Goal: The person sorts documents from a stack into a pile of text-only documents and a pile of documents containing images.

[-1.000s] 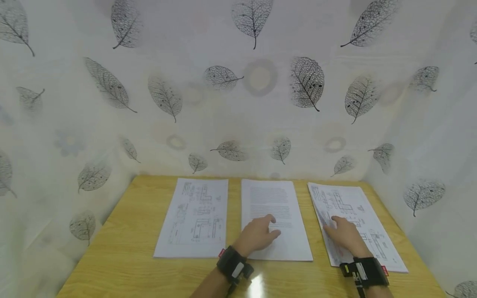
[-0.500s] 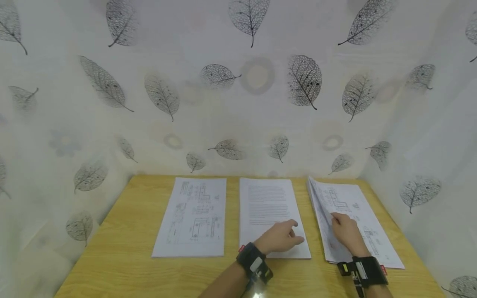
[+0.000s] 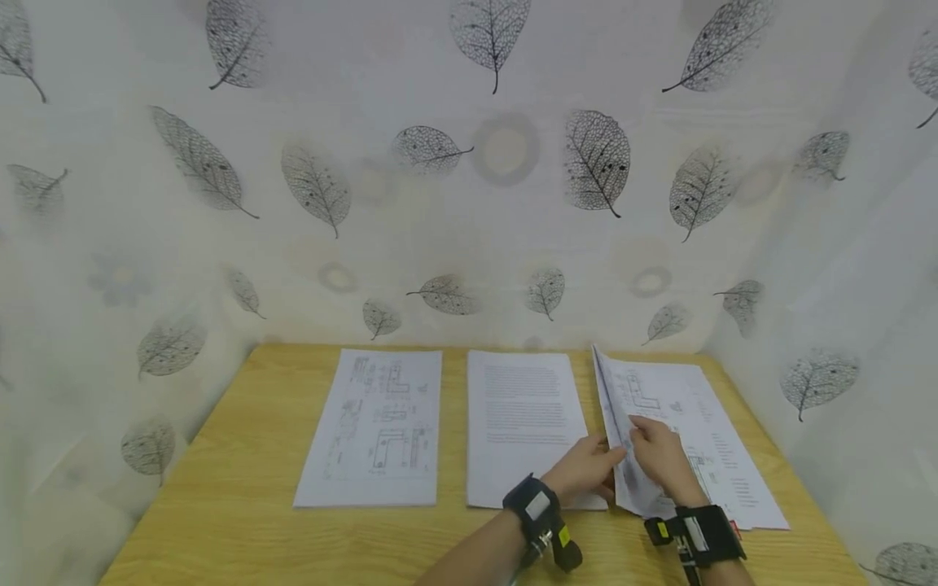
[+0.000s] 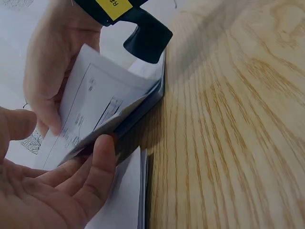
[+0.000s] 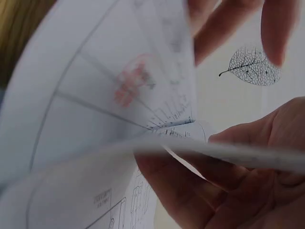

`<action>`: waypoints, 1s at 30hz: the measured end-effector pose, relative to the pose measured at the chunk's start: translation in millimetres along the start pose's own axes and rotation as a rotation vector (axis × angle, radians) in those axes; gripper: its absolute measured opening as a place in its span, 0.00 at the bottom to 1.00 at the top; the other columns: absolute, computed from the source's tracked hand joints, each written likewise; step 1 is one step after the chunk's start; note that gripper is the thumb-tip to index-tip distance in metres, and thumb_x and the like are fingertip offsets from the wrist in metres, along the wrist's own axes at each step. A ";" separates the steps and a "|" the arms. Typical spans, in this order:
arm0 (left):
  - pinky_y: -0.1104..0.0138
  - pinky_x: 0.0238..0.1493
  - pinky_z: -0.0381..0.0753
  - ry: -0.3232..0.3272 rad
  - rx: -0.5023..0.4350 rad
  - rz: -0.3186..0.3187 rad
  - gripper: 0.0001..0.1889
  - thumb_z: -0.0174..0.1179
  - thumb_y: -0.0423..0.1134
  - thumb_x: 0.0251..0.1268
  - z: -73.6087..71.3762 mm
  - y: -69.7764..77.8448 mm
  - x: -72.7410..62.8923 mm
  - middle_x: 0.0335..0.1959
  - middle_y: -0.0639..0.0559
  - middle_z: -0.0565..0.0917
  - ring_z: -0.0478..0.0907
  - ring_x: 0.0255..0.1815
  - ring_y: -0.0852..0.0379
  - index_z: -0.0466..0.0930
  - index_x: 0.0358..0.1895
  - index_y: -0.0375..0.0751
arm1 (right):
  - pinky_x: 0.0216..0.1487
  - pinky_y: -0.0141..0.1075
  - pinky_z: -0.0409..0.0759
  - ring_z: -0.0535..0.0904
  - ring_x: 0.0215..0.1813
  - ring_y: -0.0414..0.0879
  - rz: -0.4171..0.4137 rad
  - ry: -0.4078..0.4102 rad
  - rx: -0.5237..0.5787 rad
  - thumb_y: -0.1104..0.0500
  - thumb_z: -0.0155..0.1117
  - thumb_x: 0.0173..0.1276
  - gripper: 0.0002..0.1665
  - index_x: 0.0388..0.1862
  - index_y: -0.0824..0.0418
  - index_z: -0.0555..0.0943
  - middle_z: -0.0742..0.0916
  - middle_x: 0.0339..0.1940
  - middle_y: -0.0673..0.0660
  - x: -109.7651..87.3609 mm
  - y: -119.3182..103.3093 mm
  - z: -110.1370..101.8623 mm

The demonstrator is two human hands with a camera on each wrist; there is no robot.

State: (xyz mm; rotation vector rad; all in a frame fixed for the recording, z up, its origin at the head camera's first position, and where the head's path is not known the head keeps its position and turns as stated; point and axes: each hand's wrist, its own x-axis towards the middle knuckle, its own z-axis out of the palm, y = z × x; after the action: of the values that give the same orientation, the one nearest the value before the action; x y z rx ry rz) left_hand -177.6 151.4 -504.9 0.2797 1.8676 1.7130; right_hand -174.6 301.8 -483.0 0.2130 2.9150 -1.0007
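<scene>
The right paper stack (image 3: pixel 721 456) carries technical drawings, and its left side is lifted and bent upward. My right hand (image 3: pixel 663 456) pinches the lifted sheets (image 5: pixel 95 86) between thumb and fingers; the right wrist view shows a red mark on one of them. At the stack's left edge is my left hand (image 3: pixel 586 468). In the left wrist view, its fingers (image 4: pixel 102 160) reach under the raised sheets (image 4: pixel 100 95), while the thumb stands apart from the paper. How many sheets are lifted cannot be told.
A stack of printed text (image 3: pixel 523 407) lies in the middle of the wooden table (image 3: pixel 242 456), partly under my left hand. Left of it lies another drawing stack (image 3: pixel 374 423). A leaf-patterned curtain (image 3: pixel 469 228) stands behind the table and along both sides.
My left hand has moved right, from over the middle stack to the right stack's edge. My right hand has drawn the sheets up and slightly left, uncovering a page beneath.
</scene>
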 end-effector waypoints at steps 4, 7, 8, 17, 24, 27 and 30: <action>0.59 0.26 0.81 -0.002 -0.058 -0.012 0.16 0.51 0.50 0.69 1.9 -3.6 3.0 0.29 0.45 0.84 0.83 0.28 0.52 0.74 0.51 0.46 | 0.26 0.34 0.72 0.80 0.35 0.49 0.020 -0.036 0.017 0.58 0.45 0.72 0.26 0.63 0.71 0.69 0.81 0.53 0.72 -0.6 -4.1 2.3; 0.56 0.31 0.83 0.013 -0.097 -0.040 0.16 0.51 0.50 0.68 0.2 -4.3 3.4 0.33 0.46 0.85 0.84 0.32 0.51 0.74 0.53 0.46 | 0.30 0.35 0.79 0.83 0.40 0.51 0.029 -0.065 0.080 0.53 0.46 0.73 0.27 0.63 0.70 0.70 0.79 0.56 0.71 -1.2 -4.1 3.4; 0.55 0.33 0.83 0.016 -0.113 -0.048 0.16 0.51 0.49 0.68 -0.6 -4.2 3.3 0.34 0.46 0.85 0.84 0.34 0.50 0.74 0.53 0.46 | 0.32 0.36 0.81 0.83 0.42 0.53 0.032 -0.072 0.103 0.51 0.46 0.73 0.27 0.63 0.69 0.70 0.79 0.57 0.70 -1.6 -3.6 3.8; 0.58 0.30 0.82 0.081 -0.060 -0.061 0.17 0.53 0.27 0.60 -2.2 -5.3 4.4 0.31 0.49 0.82 0.83 0.30 0.53 0.73 0.53 0.42 | 0.40 0.37 0.84 0.79 0.56 0.60 0.024 -0.091 0.213 0.51 0.47 0.74 0.26 0.61 0.69 0.71 0.80 0.56 0.70 -5.2 -0.5 1.5; 0.63 0.27 0.77 0.169 -0.058 -0.031 0.23 0.52 0.25 0.58 -7.7 -11.5 8.5 0.29 0.52 0.81 0.80 0.27 0.56 0.74 0.56 0.47 | 0.32 0.39 0.76 0.81 0.46 0.59 0.026 -0.063 0.024 0.48 0.48 0.73 0.25 0.60 0.62 0.74 0.77 0.60 0.69 -9.2 8.4 -6.0; 0.65 0.27 0.75 0.195 -0.086 -0.032 0.24 0.52 0.26 0.59 -13.0 -12.5 7.5 0.29 0.51 0.81 0.78 0.27 0.56 0.72 0.60 0.49 | 0.35 0.43 0.75 0.78 0.48 0.59 0.059 -0.069 -0.032 0.49 0.47 0.73 0.25 0.63 0.61 0.72 0.71 0.65 0.71 -11.4 15.6 -9.9; 0.66 0.25 0.71 0.216 -0.091 -0.028 0.25 0.52 0.27 0.59 -19.4 -13.6 5.3 0.29 0.50 0.81 0.76 0.26 0.56 0.70 0.61 0.50 | 0.50 0.54 0.72 0.69 0.61 0.66 0.051 -0.062 -0.063 0.51 0.46 0.73 0.28 0.66 0.65 0.66 0.65 0.68 0.73 -13.3 21.5 -14.8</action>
State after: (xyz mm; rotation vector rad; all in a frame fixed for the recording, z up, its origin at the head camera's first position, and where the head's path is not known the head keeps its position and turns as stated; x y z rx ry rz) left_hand -189.3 135.8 -519.3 0.0332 1.9259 1.8656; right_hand -158.3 326.2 -483.1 0.2476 2.8652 -0.8900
